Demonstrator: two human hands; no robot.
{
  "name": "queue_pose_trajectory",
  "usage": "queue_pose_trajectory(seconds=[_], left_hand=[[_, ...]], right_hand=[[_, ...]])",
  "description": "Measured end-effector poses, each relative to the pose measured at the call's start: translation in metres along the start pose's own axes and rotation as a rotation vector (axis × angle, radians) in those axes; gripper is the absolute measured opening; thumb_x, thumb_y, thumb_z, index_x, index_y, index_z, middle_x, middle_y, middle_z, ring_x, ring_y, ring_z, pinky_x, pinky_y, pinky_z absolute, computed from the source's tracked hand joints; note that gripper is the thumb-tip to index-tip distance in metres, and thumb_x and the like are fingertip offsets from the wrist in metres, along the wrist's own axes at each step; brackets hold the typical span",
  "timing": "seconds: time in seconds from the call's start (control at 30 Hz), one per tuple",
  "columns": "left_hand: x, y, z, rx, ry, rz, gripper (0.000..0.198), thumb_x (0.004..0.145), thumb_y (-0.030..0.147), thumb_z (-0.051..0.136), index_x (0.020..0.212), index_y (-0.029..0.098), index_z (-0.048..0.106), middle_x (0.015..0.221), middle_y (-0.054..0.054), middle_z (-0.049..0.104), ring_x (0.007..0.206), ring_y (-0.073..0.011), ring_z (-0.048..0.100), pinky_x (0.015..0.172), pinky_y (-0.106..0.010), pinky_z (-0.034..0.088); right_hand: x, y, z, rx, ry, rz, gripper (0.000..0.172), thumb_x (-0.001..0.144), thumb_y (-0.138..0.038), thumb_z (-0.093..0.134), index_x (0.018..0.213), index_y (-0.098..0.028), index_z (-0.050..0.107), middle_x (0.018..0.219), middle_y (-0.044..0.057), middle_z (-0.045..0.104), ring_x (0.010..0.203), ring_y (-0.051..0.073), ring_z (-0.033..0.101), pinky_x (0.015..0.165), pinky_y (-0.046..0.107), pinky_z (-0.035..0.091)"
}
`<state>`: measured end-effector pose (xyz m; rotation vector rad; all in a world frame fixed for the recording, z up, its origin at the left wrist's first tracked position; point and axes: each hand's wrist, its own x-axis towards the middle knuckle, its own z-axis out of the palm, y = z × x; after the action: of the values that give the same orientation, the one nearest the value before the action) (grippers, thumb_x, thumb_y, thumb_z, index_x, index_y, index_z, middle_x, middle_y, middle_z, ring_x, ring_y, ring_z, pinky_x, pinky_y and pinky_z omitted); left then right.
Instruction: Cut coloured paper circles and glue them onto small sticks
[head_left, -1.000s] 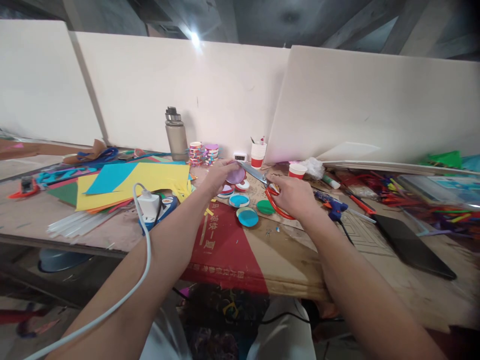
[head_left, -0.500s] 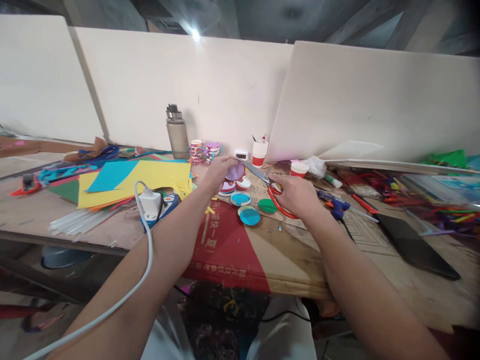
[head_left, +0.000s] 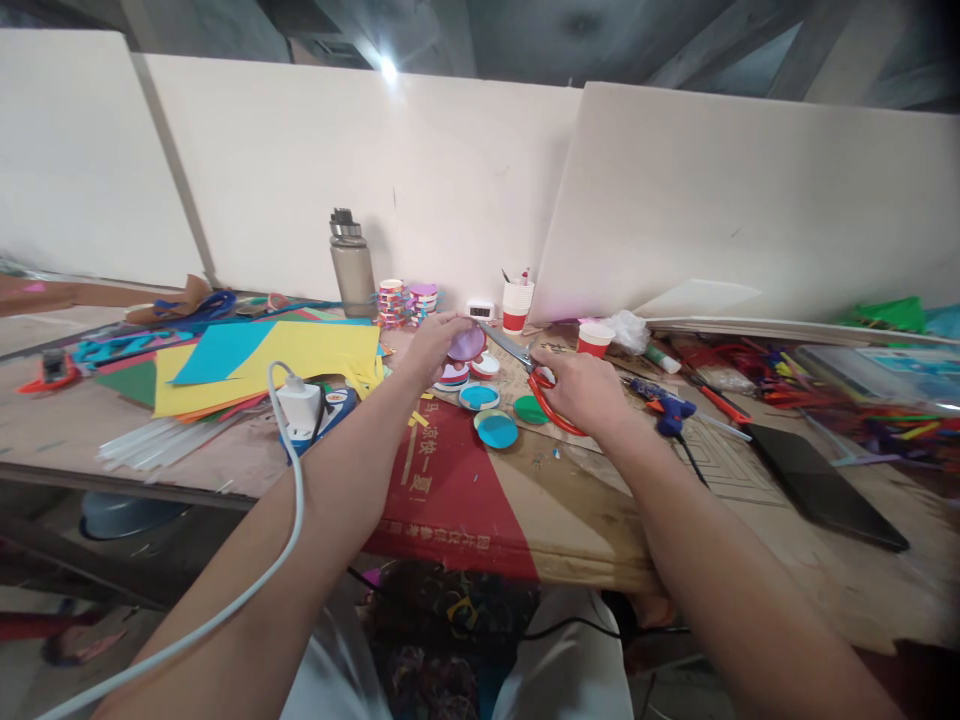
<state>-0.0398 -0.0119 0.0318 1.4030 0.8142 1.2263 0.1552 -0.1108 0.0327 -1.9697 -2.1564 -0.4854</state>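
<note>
My left hand pinches a round purple paper disc above the cardboard-covered table. With my right hand I grip scissors with red-orange handles, their metal blades pointing left to the disc's upper edge. Whether the blades touch the disc is too small to tell. Below the hands lie a blue disc, another blue disc with a pale rim, a green disc and white discs.
Yellow paper sheets and a power strip with a white cable lie left. A bottle, stacked discs, a small clock and paper cups stand behind. Right are a glue gun and a black phone-like slab.
The view has shifted slightly. My right hand and the scissors have moved a little left and down, and the handles look slightly closer together. The purple disc stays in my left hand.
</note>
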Motion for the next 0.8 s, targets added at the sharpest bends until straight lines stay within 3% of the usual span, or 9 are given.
queue_pose_trajectory(seconds=[0.17,0.37,0.8], left_hand=[[-0.0002,0.0017,-0.001,-0.005,-0.012,-0.037,0.026,0.066,0.031,0.064,0.086,0.015,0.063,0.06,-0.001,0.062,0.044,-0.013,0.059,0.033,-0.018,0.029],[0.0003,0.0033,-0.0002,-0.019,0.046,-0.072,0.022,0.062,0.029,0.067,0.078,0.016,0.06,0.057,0.002,0.057,0.042,-0.0112,0.054,0.032,-0.018,0.028],[0.008,-0.0057,-0.0054,-0.034,0.027,-0.083,0.024,0.057,0.03,0.07,0.073,0.017,0.057,0.054,0.002,0.056,0.04,-0.0114,0.052,0.032,-0.019,0.028]], right_hand=[[-0.0008,-0.0022,-0.0004,-0.01,0.001,0.009,0.04,0.094,-0.028,0.043,0.13,-0.03,0.062,0.105,0.009,0.075,0.095,0.027,0.069,0.07,0.03,0.043],[-0.0004,-0.0021,0.0001,0.001,0.006,-0.003,0.041,0.092,-0.026,0.045,0.13,-0.03,0.062,0.107,0.009,0.075,0.097,0.027,0.068,0.069,0.03,0.042],[-0.0006,-0.0023,0.0024,0.027,-0.027,-0.012,0.04,0.093,-0.027,0.045,0.129,-0.028,0.063,0.105,0.011,0.075,0.095,0.027,0.069,0.072,0.03,0.044]])
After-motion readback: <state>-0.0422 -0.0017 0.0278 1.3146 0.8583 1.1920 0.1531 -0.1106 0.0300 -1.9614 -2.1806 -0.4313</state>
